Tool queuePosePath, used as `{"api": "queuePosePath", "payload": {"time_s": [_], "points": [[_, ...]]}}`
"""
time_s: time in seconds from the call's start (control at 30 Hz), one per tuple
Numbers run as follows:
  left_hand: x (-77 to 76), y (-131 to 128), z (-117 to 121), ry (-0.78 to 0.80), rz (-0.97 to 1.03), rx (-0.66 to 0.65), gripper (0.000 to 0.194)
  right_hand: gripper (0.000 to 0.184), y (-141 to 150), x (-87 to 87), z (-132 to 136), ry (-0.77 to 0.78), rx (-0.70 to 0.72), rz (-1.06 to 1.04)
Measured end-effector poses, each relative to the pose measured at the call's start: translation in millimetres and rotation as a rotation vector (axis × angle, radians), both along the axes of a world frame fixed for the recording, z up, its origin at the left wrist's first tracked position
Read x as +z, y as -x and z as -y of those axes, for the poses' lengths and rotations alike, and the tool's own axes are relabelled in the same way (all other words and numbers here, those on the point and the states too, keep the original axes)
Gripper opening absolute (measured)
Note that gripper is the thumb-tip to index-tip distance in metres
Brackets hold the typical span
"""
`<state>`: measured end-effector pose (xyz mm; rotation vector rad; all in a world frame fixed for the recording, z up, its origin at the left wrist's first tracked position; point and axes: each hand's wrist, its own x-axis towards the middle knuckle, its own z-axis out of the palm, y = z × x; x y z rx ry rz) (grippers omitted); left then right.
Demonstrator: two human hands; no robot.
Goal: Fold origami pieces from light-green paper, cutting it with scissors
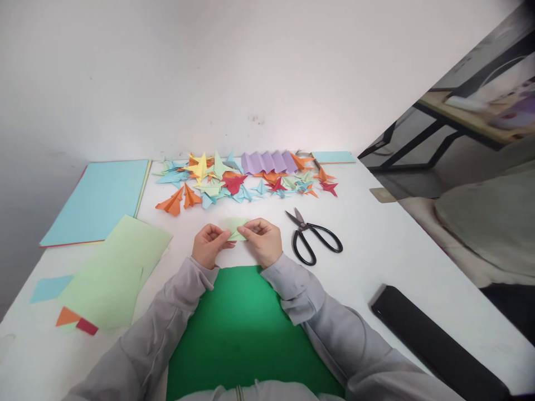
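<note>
A small piece of folded light green paper [238, 228] is held between my two hands, above the white table just past a green mat [251, 328]. My left hand [209, 243] pinches its left edge between thumb and fingers. On the opposite edge, my right hand [264, 240] grips it with the thumb on top. Part of the paper is hidden behind my fingers. Open-bladed scissors [307, 227] with black handles lie to the right of my right hand, touching neither hand.
Folded paper shapes [202, 167] in several colours line the wall, with a pleated purple paper [270, 162] among them. Blue sheets [98, 200] and light green sheets [108, 273] lie at left, near small orange [67, 316] and red scraps [87, 326]. A long black case [434, 340] rests at right.
</note>
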<state>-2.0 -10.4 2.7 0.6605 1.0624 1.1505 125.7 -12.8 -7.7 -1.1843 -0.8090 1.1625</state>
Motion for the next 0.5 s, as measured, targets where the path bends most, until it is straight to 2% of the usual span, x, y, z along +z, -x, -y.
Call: {"api": "queuePosePath", "payload": {"time_s": [0.23,0.5], "points": [[-4.0,2.0,1.8,-0.090,-0.081,-0.024,0.041,0.023,0.4,3.1,0.9,0.000,-0.007,-0.008],[-5.1,1.9,1.9,-0.106,-0.113,-0.002,0.039,0.027,0.6,1.1,0.7,-0.003,0.006,-0.040]]}}
